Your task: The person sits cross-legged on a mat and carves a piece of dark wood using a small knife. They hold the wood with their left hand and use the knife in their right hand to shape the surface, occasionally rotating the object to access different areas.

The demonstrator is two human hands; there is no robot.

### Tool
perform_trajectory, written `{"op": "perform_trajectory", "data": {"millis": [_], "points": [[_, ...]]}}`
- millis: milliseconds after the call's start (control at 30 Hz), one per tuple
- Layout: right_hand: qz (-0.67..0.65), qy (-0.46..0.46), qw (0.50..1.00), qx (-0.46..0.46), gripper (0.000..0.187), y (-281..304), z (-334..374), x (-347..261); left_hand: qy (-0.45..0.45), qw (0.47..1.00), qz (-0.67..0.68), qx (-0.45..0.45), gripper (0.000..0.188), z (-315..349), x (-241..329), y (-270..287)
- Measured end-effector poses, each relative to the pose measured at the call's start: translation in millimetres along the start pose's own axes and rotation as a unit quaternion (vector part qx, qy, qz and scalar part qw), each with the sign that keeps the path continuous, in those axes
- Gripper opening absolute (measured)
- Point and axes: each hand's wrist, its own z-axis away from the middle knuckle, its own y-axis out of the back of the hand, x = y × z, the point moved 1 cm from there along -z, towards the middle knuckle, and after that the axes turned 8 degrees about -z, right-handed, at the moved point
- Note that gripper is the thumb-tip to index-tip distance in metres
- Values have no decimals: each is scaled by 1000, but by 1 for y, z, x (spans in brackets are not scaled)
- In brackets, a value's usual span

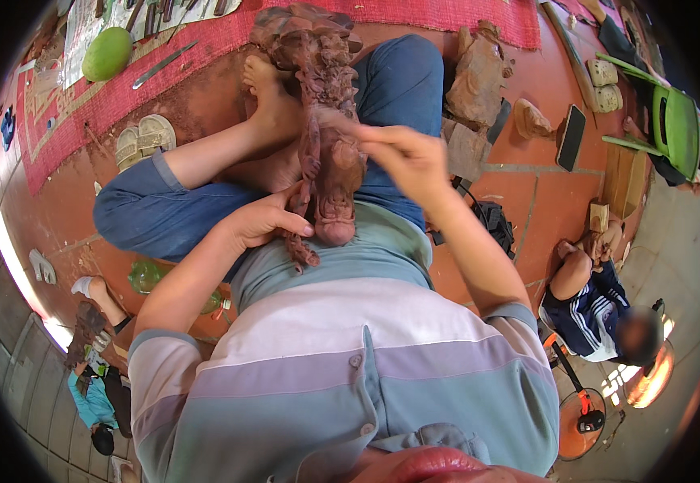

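Observation:
A reddish-brown wooden carving (336, 181) lies lengthwise across my lap, its rounded end with a carved face against my shirt and its ornate, wider end beyond my legs. My left hand (272, 219) grips its left side near the rounded end, thumb pointing toward the face and fingers partly hidden behind a thin carved branch. Over the middle of the carving, my right hand (408, 161) is closed in a pinch, its fingertips close to the wood. Motion blur smears them, and whatever they hold cannot be made out.
Ahead lies a red mat (213, 60) with a green fruit (108, 54), a knife (165, 65) and several handled tools. Rough wood pieces (479, 72), a phone (571, 138) and a green chair (676, 133) are on the right. A green bottle (147, 275) lies left; other people sit nearby.

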Motion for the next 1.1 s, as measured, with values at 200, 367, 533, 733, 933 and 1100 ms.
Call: {"op": "perform_trajectory", "data": {"millis": [200, 367, 533, 733, 933, 1100], "points": [[252, 27, 955, -155, 19, 2, 47, 9, -36, 999, -4, 13, 88, 2, -6, 2], [35, -24, 998, -45, 12, 33, 49, 13, -4, 1000, 4, -2, 86, 3, -3, 4], [46, -128, 982, -134, 14, 42, 18, -14, 0, 999, 44, -11, 79, 8, -4, 5], [-127, -134, 983, 2, 19, 12, 6, -12, -23, 999, 13, -17, 83, 7, 7, -9], [99, 10, 992, -79, 23, -5, 41, 22, -28, 1000, 6, 9, 82, 1, -13, 9], [-21, -122, 983, -136, 19, 27, 49, 17, -19, 1000, 10, 13, 85, 7, -2, -2]]}}
